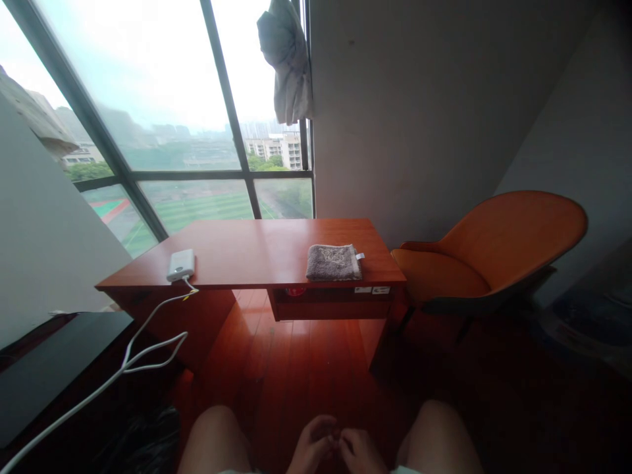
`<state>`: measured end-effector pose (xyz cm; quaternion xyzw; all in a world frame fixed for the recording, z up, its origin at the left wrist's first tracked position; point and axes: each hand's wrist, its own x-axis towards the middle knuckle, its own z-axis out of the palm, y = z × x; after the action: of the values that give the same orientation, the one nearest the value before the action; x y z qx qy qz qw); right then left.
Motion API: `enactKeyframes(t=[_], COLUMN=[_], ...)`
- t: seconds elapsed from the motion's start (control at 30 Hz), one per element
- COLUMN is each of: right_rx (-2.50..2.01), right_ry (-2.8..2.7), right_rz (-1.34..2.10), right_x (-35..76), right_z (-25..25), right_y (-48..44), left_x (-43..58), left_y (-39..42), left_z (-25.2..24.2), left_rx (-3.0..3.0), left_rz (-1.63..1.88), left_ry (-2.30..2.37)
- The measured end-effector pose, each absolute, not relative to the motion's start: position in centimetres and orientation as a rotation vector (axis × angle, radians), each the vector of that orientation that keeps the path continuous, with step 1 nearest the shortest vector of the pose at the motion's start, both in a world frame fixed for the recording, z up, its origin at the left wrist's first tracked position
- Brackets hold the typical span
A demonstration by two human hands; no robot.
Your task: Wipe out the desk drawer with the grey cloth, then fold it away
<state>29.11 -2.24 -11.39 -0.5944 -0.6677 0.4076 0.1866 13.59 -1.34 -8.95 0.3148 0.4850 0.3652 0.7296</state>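
My left hand (312, 445) and my right hand (361, 451) rest together between my bare knees at the bottom edge of the view. Their fingers are curled and touch each other; nothing shows in them. Ahead stands a reddish wooden desk (257, 247). A folded grey towel (334, 262) lies near its front right edge. A white power bank (181, 264) lies at its front left, with a white cable (148, 345) trailing down toward the lower left. Both hands are far from the desk.
An orange armchair (494, 253) stands right of the desk. A large window (162, 131) with a knotted white curtain (287, 59) is behind it. A dark low surface (49, 362) sits at the left. The floor is red wood.
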Motion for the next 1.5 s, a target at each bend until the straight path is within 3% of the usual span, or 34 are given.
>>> enactKeyframes(t=[1.5], right_rx=[-1.771], right_ry=[-1.821], right_rz=[1.152], right_x=[29.0], right_z=[-10.6], right_y=[-2.4], left_x=[13.9], left_y=[-1.5], left_z=[-9.0], left_rx=[0.784], left_rz=[0.824], left_ry=[1.086])
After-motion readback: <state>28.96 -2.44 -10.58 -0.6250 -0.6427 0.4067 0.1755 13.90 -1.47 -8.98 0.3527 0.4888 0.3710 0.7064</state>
